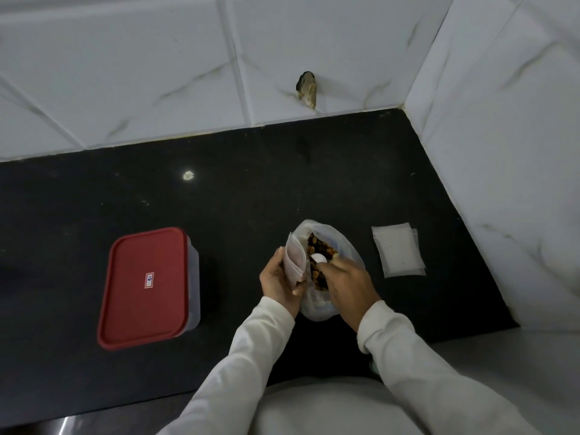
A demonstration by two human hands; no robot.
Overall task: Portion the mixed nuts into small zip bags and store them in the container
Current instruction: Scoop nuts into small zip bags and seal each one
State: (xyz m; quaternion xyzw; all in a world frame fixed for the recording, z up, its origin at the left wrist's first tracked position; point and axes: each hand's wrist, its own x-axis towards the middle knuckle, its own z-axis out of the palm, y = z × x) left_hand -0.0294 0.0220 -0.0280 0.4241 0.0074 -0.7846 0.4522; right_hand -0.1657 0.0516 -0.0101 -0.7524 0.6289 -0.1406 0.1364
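Observation:
A large clear bag of mixed nuts (320,246) stands open on the black counter (235,189). My left hand (277,282) holds a small zip bag (293,262) upright against the left side of the big bag, its mouth open. Inside the nut bag, my right hand (348,285) grips a white scoop (317,258) that sits among the nuts. A clear container with a red lid (144,287) stands closed to the left. A stack of flat small zip bags (398,251) lies to the right.
White marble-look tiled walls (502,152) close off the back and right side, forming a corner. A chipped hole (307,88) marks the back wall. The counter's front edge runs near my body at the bottom.

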